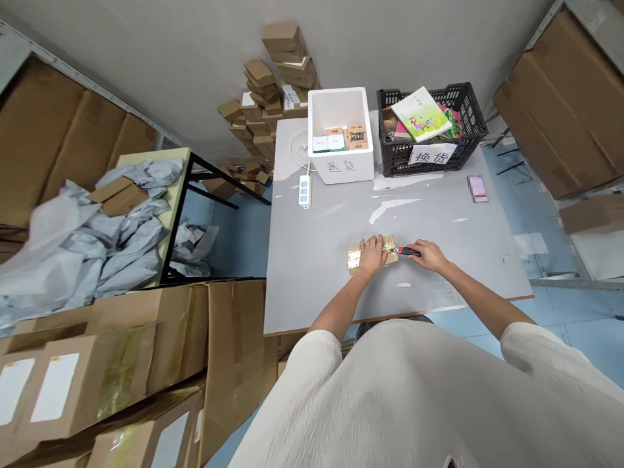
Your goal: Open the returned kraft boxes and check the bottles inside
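A small cardboard box (354, 259) with shiny clear tape on it lies on the grey tabletop near the front edge. My left hand (373, 253) holds it from above, fingers bent over its top. My right hand (429, 255) is closed around a red and black utility knife (408, 251). The tip of the knife meets the right end of the box, close to my left fingertips. How deep the blade sits there is too small to make out.
On the grey table (322, 273), a white foam box (341, 170) with small boxes and a black crate (433, 156) with books stand at the back. A power strip (305, 190) and a pink phone-like item (478, 188) lie nearer. Large cartons (121, 351) crowd the left.
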`<state>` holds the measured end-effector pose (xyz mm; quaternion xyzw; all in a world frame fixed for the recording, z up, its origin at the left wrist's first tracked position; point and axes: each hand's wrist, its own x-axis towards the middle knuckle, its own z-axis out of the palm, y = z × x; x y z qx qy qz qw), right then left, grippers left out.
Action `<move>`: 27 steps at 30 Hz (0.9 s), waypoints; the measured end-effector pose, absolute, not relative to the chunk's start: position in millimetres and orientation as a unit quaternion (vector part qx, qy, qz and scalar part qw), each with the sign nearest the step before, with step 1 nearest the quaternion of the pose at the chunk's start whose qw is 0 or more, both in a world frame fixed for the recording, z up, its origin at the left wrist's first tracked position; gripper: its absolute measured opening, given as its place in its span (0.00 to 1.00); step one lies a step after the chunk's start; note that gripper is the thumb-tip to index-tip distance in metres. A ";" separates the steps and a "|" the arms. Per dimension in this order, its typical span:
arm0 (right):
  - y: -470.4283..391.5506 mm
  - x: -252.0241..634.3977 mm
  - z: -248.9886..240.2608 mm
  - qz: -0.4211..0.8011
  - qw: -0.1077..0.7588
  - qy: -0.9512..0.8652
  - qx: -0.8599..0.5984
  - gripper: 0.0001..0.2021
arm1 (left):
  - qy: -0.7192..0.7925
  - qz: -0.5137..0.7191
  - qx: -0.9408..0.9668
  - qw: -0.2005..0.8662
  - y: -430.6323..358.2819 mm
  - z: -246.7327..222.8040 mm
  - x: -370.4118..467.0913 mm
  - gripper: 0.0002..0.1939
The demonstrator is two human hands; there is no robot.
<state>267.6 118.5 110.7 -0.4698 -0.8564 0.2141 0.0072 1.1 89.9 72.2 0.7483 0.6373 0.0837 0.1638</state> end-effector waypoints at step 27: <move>174.2 319.7 35.4 0.248 -0.026 -0.634 -0.732 0.22 | 0.645 0.120 0.720 0.225 73.1 90.3 -20.7 0.36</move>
